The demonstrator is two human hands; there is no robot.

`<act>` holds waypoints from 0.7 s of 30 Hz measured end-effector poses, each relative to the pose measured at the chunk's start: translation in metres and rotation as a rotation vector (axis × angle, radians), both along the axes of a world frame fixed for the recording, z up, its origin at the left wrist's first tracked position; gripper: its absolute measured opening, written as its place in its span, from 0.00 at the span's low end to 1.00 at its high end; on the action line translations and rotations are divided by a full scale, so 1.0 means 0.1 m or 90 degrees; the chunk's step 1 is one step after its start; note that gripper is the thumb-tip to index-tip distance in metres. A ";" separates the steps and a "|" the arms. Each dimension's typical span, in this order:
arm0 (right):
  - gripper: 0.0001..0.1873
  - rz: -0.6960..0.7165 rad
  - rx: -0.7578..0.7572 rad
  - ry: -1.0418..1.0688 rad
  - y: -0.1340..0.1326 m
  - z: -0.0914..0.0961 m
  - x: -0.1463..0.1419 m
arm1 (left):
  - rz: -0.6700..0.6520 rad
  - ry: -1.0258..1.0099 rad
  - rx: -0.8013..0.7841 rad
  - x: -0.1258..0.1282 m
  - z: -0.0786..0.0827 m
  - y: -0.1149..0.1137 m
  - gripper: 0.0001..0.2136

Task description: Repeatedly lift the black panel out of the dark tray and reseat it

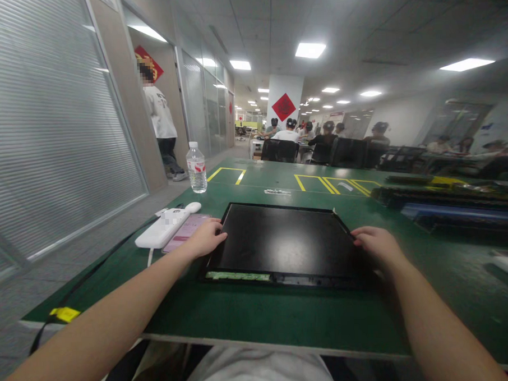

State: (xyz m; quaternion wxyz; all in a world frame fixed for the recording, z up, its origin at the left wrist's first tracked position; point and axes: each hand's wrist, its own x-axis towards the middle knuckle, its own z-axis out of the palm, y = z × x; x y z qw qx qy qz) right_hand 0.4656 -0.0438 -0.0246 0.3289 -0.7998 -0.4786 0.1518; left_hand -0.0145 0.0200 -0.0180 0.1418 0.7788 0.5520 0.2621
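A black LCD screen panel lies in front of me on the green table, its dark face up. A green circuit strip runs along part of its near edge. My left hand is closed on the panel's left edge, the thumb reaching over the rim. On the opposite side, my right hand pinches the right edge near its far corner. The undersides of the fingers are hidden, and the panel's near right corner is dark and hard to make out.
Left of the panel are a pink-screened phone, a white power strip and a water bottle. Dark and blue strip-like parts lie at the right. Yellow tape marks the green table. Several people sit beyond; one person stands at a doorway.
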 end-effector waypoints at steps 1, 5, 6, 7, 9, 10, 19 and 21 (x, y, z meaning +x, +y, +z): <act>0.17 0.001 -0.003 0.002 0.01 0.00 0.01 | -0.001 0.027 -0.001 0.00 0.00 0.00 0.07; 0.17 0.007 -0.003 0.008 0.01 0.00 0.02 | 0.004 0.084 0.008 0.00 -0.03 0.02 0.11; 0.17 0.008 -0.001 0.010 0.00 0.00 0.01 | 0.004 0.089 0.010 0.00 -0.04 0.03 0.11; 0.16 0.008 0.002 0.012 0.00 0.01 0.01 | 0.002 0.093 0.011 0.00 -0.05 0.03 0.11; 0.17 0.008 0.008 0.015 -0.01 0.01 0.00 | -0.003 0.098 0.013 0.00 -0.06 0.04 0.11; 0.17 0.007 0.012 0.016 -0.01 0.01 0.00 | -0.006 0.101 0.012 -0.01 -0.06 0.04 0.11; 0.20 0.029 0.001 -0.023 0.00 0.01 0.02 | -0.019 0.114 0.013 -0.01 -0.06 0.05 0.13; 0.20 0.028 0.005 -0.024 -0.01 0.01 0.01 | -0.018 0.114 0.014 -0.01 -0.07 0.06 0.13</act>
